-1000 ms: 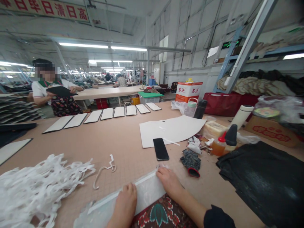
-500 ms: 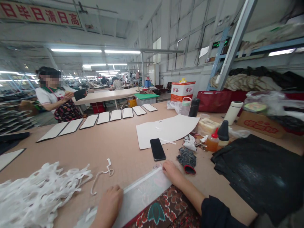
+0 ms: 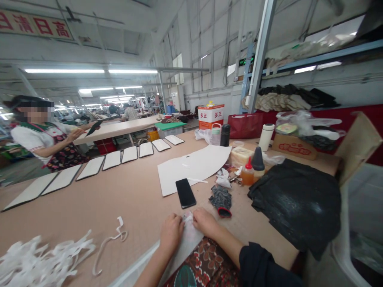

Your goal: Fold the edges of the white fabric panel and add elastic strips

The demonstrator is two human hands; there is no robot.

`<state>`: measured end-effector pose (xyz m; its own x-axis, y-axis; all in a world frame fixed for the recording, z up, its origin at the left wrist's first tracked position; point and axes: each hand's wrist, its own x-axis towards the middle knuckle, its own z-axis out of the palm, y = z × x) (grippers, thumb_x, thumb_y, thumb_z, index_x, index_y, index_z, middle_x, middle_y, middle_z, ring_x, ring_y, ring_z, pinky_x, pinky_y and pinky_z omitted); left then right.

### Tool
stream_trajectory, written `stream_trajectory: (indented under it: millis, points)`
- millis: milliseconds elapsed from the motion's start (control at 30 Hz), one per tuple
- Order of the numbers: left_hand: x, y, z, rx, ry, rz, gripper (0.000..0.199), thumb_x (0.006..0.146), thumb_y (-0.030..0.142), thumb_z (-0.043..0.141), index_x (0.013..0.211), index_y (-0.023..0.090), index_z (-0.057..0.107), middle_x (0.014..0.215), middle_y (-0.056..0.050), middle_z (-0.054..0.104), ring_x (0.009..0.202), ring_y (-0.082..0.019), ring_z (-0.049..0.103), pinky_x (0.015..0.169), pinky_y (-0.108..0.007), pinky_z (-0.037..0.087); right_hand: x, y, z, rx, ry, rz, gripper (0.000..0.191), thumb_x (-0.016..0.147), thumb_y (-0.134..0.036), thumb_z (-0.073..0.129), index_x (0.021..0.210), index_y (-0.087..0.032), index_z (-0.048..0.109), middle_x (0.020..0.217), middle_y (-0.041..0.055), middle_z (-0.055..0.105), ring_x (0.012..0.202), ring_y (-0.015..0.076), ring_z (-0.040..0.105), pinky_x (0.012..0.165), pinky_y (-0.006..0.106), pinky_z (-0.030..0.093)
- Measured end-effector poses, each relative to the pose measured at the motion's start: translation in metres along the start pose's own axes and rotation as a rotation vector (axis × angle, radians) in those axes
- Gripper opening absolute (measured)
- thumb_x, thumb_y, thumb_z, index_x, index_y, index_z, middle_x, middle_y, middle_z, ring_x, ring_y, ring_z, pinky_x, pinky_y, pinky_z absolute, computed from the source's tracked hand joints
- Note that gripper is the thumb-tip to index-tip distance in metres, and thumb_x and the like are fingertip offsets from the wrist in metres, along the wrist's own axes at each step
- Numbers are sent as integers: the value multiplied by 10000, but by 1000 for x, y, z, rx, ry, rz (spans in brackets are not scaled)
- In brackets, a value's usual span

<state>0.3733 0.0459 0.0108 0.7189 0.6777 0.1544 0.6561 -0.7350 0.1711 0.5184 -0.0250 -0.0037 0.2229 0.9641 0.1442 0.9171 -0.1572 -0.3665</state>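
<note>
My left hand (image 3: 172, 234) and my right hand (image 3: 205, 221) are close together at the table's near edge. Both have their fingers closed on the top end of a thin, translucent white sheet (image 3: 191, 240). A small crumpled bit of it shows between the fingertips. A whiter band runs along the sheet's edge at lower left, partly behind my left forearm. Beneath the sheet lies dark patterned floral cloth (image 3: 206, 263). Just beyond my hands is a black phone (image 3: 186, 193), with a grey knitted glove (image 3: 220, 200) with a red cuff to its right.
White strips (image 3: 44, 259) are heaped at lower left, near a loose cord (image 3: 104, 251). Flat white panels (image 3: 89, 168) with dark edges line the far side. Black sheets (image 3: 299, 203), a glue bottle (image 3: 247, 174) and a large white piece (image 3: 194, 163) lie ahead and right. A co-worker (image 3: 44, 131) stands at left.
My left hand has moved along the sheet's edge up to my right hand; before, they held it stretched apart. The view has turned to the right.
</note>
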Motion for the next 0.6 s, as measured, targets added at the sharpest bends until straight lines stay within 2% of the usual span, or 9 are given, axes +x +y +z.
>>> stream_trajectory:
  millis: [67, 167, 267, 333, 433, 600]
  points:
    - [-1, 1, 0, -8, 23, -7, 230, 850, 268, 397, 890, 168, 601, 909, -61, 574, 877, -172, 532, 776, -262, 373, -2, 0, 1, 3, 11, 8, 128, 736, -136, 479, 813, -128, 579, 878, 106, 582, 899, 222, 518, 758, 279, 389]
    - [-2, 2, 1, -48, 75, -5, 260, 860, 316, 388, 868, 175, 606, 891, -55, 578, 845, -173, 537, 746, -263, 371, -6, 1, 0, 67, 95, -10, 108, 722, -133, 466, 791, -145, 549, 872, 84, 570, 859, 200, 516, 724, 268, 382]
    - [0, 2, 1, -114, 103, -3, 247, 847, 330, 423, 799, 168, 604, 836, -39, 590, 805, -163, 539, 714, -252, 363, -5, 4, -3, 281, 152, -14, 66, 725, -140, 460, 766, -165, 505, 817, 37, 559, 776, 151, 513, 678, 232, 374]
    - [4, 3, 1, -162, 66, -42, 223, 833, 307, 447, 755, 163, 599, 790, -25, 602, 768, -150, 544, 683, -238, 357, 3, 6, -3, 489, 134, -9, 87, 740, -160, 474, 825, -172, 490, 794, 12, 559, 725, 126, 517, 643, 209, 376]
    - [9, 5, 2, -215, -3, -105, 182, 815, 280, 469, 808, 171, 614, 813, -17, 625, 770, -146, 557, 667, -228, 356, 19, 9, 4, 706, 124, 6, 178, 727, -137, 510, 901, -168, 483, 827, 9, 566, 736, 118, 532, 651, 200, 393]
    - [11, 10, 4, -216, -20, -109, 233, 841, 249, 418, 893, 185, 636, 887, -31, 620, 849, -152, 554, 717, -228, 365, 33, 11, 23, 726, 161, 39, 269, 726, -102, 512, 984, -176, 498, 810, 0, 569, 759, 127, 544, 724, 223, 401]
